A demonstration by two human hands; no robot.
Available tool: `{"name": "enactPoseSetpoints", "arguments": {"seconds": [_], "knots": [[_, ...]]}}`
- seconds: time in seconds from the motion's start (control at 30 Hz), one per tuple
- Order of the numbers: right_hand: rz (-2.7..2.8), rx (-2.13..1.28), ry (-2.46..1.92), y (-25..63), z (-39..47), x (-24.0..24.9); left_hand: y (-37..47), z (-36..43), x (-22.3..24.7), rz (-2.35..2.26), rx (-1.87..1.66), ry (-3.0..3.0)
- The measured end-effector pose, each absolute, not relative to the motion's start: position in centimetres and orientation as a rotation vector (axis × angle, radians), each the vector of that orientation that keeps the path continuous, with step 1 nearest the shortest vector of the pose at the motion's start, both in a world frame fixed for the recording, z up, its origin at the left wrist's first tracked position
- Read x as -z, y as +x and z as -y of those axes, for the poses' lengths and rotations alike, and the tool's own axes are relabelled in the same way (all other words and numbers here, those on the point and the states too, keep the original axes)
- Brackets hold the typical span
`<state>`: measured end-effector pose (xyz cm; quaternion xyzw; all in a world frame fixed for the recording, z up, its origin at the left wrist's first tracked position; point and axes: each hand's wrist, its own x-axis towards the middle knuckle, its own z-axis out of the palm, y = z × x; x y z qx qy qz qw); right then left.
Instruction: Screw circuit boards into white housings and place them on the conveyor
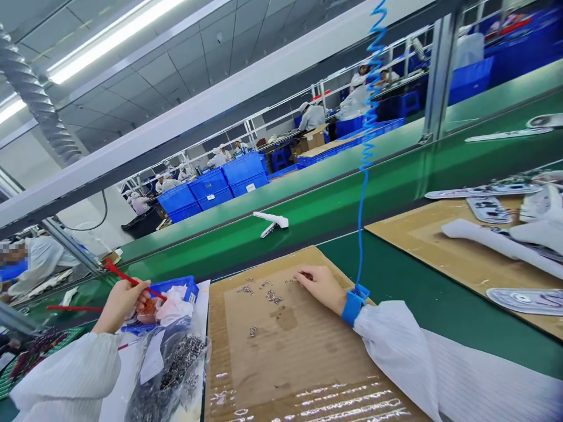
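My left hand (122, 303) is closed round a thin red stick (153, 292), which slants down to the right over a small blue tray (190, 287). White crumpled plastic (175, 306) lies in that tray. My right hand (320, 283) rests on a cardboard sheet (264, 375), fingers bent together at a few tiny metal parts (289, 281). Whether the fingertips pinch one is hidden. Several little heaps of metal parts (273, 297) lie left of it. A blue wrist strap (354, 305) circles my right wrist.
A clear bag of dark metal parts (182, 357) lies left of the cardboard. A coiled blue cord (361, 223) hangs to the strap. White plastic housings (492, 240) lie on cardboard at right. Another housing (271, 220) sits on the green belt (211, 249). Co-workers are seated beyond.
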<state>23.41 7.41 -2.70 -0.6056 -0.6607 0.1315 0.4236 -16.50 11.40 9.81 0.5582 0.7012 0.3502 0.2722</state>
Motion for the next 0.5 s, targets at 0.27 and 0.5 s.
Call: {"name": "enactPoseSetpoints", "arguments": {"seconds": [0.27,0.5], "knots": [[1.752,-0.350,-1.493,23.2,-7.9,3.0,-18.3,-11.2,-9.9,-1.824,-1.063,1.525],[1.828,-0.331,-1.540,23.1,-7.9,3.0,-18.2,-11.0,-7.3,-1.782,-1.049,1.651]]}}
